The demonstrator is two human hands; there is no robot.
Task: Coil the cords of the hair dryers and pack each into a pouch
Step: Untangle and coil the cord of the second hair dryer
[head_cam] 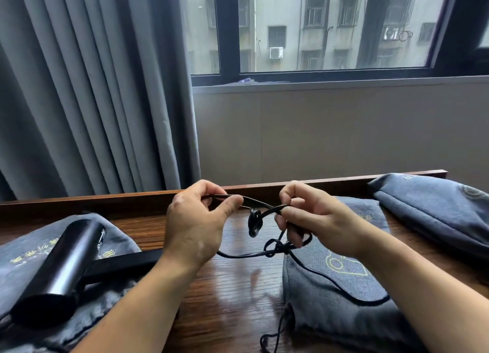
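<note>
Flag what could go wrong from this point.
1. The black cord pinched between the left hand and right hand already loops into a tangle below; pulling apart may cinch a knot.
2. The hair dryer lies loose on a pouch; if this cord is its own, a tug might drag it.

the hair dryer has a smooth black plastic-looking shell with a soft satin sheen. the cord is black, smooth and faintly shiny. the left pouch, middle pouch and right pouch are matt grey-blue woven cloth. the table is grained brown wood, glossy and reflective. the curtain is matt grey cloth.
</note>
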